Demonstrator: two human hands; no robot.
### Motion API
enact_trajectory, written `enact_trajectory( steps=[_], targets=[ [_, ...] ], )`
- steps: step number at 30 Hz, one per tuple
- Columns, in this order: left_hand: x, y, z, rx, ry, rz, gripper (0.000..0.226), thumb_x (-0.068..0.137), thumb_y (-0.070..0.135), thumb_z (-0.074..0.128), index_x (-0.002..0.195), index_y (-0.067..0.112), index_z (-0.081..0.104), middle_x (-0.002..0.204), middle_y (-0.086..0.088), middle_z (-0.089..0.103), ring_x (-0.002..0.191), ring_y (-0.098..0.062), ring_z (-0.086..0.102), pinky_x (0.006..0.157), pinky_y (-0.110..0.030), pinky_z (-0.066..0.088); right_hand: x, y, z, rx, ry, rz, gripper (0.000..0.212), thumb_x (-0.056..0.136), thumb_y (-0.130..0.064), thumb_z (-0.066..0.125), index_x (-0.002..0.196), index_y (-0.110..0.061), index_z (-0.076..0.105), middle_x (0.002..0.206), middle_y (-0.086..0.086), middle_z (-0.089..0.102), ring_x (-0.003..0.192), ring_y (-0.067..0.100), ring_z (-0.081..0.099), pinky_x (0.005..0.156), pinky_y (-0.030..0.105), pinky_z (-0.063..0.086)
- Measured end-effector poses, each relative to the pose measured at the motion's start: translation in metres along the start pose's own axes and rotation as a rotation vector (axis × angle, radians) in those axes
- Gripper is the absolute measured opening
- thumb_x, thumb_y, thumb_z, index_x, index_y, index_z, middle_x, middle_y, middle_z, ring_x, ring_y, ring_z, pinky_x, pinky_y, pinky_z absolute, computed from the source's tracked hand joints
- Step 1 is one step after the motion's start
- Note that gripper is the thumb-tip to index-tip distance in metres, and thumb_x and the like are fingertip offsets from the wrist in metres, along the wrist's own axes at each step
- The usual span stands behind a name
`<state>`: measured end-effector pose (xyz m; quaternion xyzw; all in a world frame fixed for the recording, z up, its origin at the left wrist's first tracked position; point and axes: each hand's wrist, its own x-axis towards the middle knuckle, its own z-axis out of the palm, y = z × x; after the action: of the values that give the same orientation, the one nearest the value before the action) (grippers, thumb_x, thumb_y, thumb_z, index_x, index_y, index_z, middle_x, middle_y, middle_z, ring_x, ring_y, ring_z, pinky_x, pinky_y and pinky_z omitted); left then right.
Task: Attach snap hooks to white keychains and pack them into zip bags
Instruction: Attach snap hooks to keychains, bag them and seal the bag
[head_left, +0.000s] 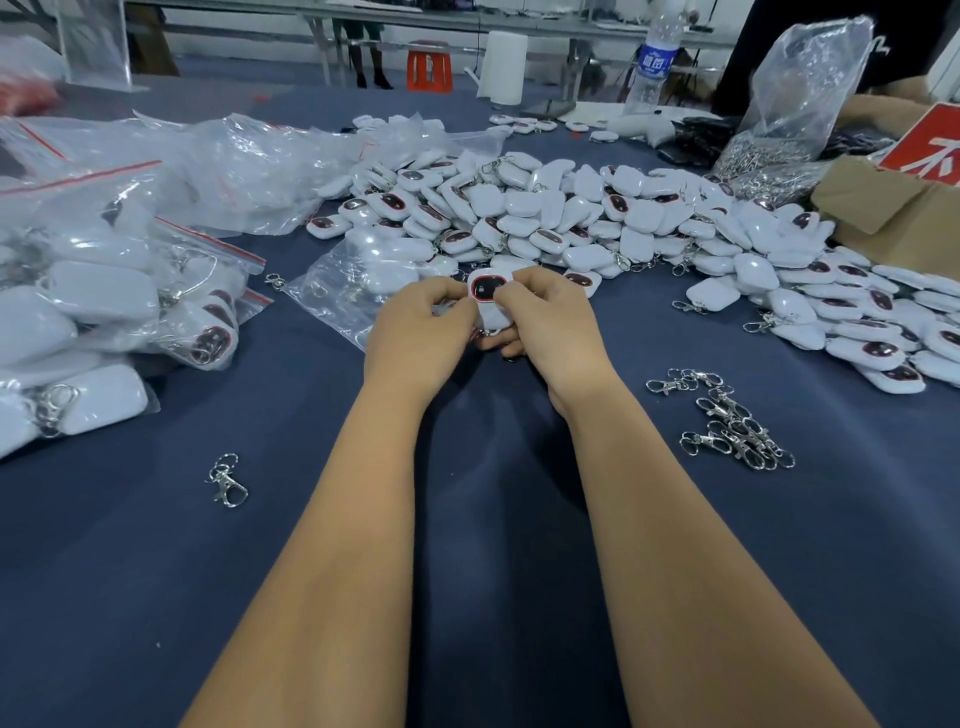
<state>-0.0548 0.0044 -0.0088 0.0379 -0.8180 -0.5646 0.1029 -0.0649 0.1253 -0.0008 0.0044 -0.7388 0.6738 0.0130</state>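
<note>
Both grips, the left hand (415, 322) and right hand (545, 322), pinched one white keychain (487, 289) at table centre (hook hidden), with filled zip bags (104, 312) at nine o'clock and a large unpacked pile (571, 218) at one o'clock.

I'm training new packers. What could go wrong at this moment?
Both hands, left hand and right hand, pinch one keychain over the table; it may slip. The lone hook near the left forearm could get swept off. The keychain pile might slide into the open bag.
</note>
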Motion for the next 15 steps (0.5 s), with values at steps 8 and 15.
enact_trajectory(
  steps=[8, 15],
  targets=[
    [0.0014, -0.0004, -0.0014, -0.091, -0.025, -0.002, 0.014, 0.061, 0.039, 0.060, 0.070, 0.036, 0.071, 0.061, 0.016, 0.061, 0.066, -0.009, 0.054, 0.072, -0.032, 0.048, -0.0017, 0.0003, -0.0005, -0.025, 0.013, -0.019, 0.011, 0.090, -0.015, 0.058, 0.079, -0.017, 0.058, 0.077, 0.005, 0.068, 0.055, 0.020, 0.069, 0.048, 0.019, 0.046],
    [0.0038, -0.0037, -0.0013, -0.130, 0.016, 0.025, 0.012, 0.082, 0.028, 0.067, 0.070, 0.028, 0.068, 0.061, 0.014, 0.061, 0.057, -0.001, 0.053, 0.055, -0.013, 0.042, -0.0037, 0.0002, -0.0018, 0.016, -0.022, -0.016, 0.018, 0.091, -0.012, 0.054, 0.077, -0.023, 0.054, 0.068, 0.000, 0.066, 0.058, 0.019, 0.066, 0.050, 0.020, 0.045]
  ],
)
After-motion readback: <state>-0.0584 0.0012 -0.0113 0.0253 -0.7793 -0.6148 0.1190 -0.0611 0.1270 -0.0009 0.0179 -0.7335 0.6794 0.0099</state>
